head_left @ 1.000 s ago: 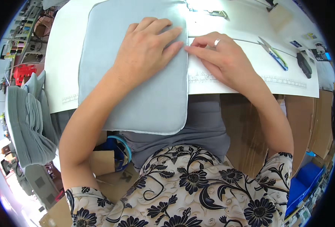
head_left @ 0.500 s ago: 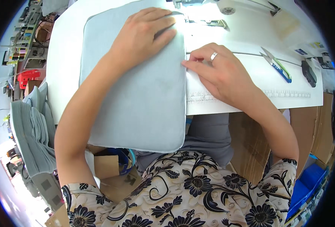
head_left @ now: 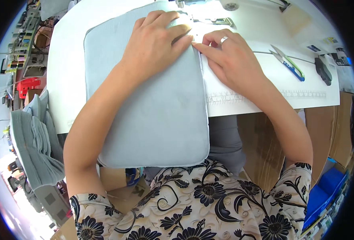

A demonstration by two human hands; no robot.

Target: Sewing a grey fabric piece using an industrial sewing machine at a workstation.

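Note:
A light grey-blue fabric panel [head_left: 161, 116] with rounded corners lies on the white table, its near end hanging over the front edge toward my lap. My left hand [head_left: 155, 44] rests on top of its far part, fingers loosely spread and pressing down beside the lit needle area of a sewing machine [head_left: 181, 4]. At the panel's right edge, just by the left thumb, my right hand [head_left: 229, 56] is closed in a pinch on that edge. A ring sits on one of its fingers. The machine's needle and the fabric beneath it are hard to make out in the glare.
A ruler strip [head_left: 265, 96] runs along the table's front edge. Thread snips [head_left: 289, 64] and a dark block-shaped object [head_left: 323, 72] lie to the right. Left of the table hangs a stack of grey fabric pieces [head_left: 37, 144]. A blue bin [head_left: 325, 192] stands low at the right.
My right hand has moved away from me along the panel's edge, close to the left thumb. The panel has turned slightly, its near end shifting right and toward me. The left hand has shifted slightly right.

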